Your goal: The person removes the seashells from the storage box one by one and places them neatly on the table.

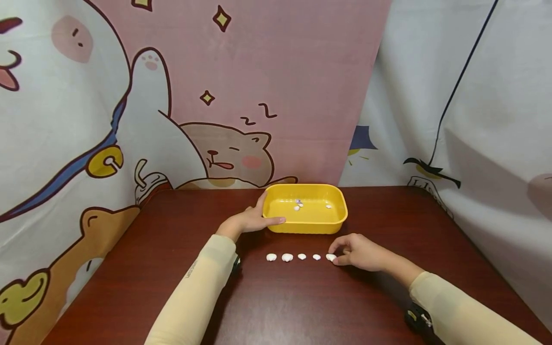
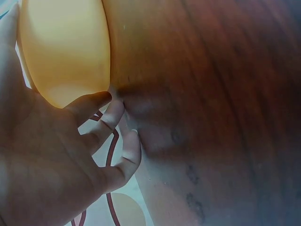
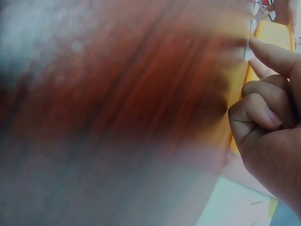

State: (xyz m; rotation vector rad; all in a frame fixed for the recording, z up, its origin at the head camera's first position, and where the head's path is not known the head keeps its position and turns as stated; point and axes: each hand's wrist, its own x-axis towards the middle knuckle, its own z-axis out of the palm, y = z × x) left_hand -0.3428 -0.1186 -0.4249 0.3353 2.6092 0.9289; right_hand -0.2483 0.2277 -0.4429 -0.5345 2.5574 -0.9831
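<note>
At the left end of a yellow plastic basin [image 1: 308,228], my left hand [image 1: 251,220] grips the wall, thumb along the front and fingers around the side. Inside the basin lie several small shells, one of them a white shell [image 1: 328,206] toward the right. In front of it, white seashells form a row on the table, from a left-end shell [image 1: 271,257] to a right-end shell [image 1: 330,257]. Thumb and index finger of my right hand [image 1: 361,251] pinch that right-end shell at the tabletop. The right wrist view shows the pinched shell [image 3: 248,51] at the fingertips, other fingers curled in.
The dark red-brown wooden table [image 1: 276,306] extends to a cartoon-printed cloth [image 1: 302,96] hanging behind and along both sides. The basin stands near the table's back edge. A dark wrist device [image 1: 417,318] sits on the right forearm.
</note>
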